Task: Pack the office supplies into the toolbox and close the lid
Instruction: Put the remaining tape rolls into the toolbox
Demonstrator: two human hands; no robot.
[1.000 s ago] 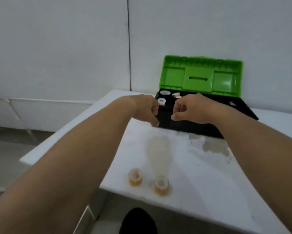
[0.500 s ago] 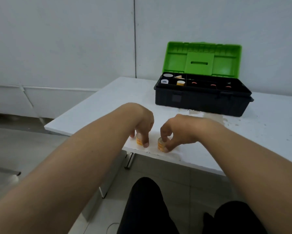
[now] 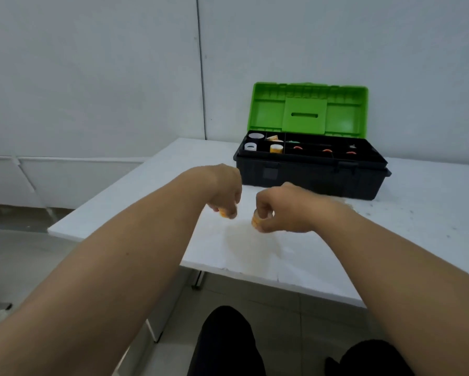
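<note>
A black toolbox (image 3: 309, 177) stands at the back of the white table (image 3: 390, 240), its green lid (image 3: 309, 109) upright and open. Its compartments hold white tape rolls (image 3: 255, 136), a yellow roll (image 3: 276, 148) and small orange items (image 3: 327, 150). My left hand (image 3: 226, 191) is shut on a small orange tape roll (image 3: 223, 212), held just above the table in front of the box. My right hand (image 3: 282, 210) is shut on a second orange tape roll (image 3: 255, 221) beside it. Fingers hide most of both rolls.
A white wall rises right behind the toolbox. The table's front edge (image 3: 255, 275) runs close below my hands, its left corner (image 3: 51, 230) further out. My dark-clad legs (image 3: 227, 343) are under the table. A stained patch (image 3: 249, 248) marks the tabletop.
Both hands came back from the toolbox to the two orange rolls near the front edge, closed on them, and now hold them lifted, nearer the box.
</note>
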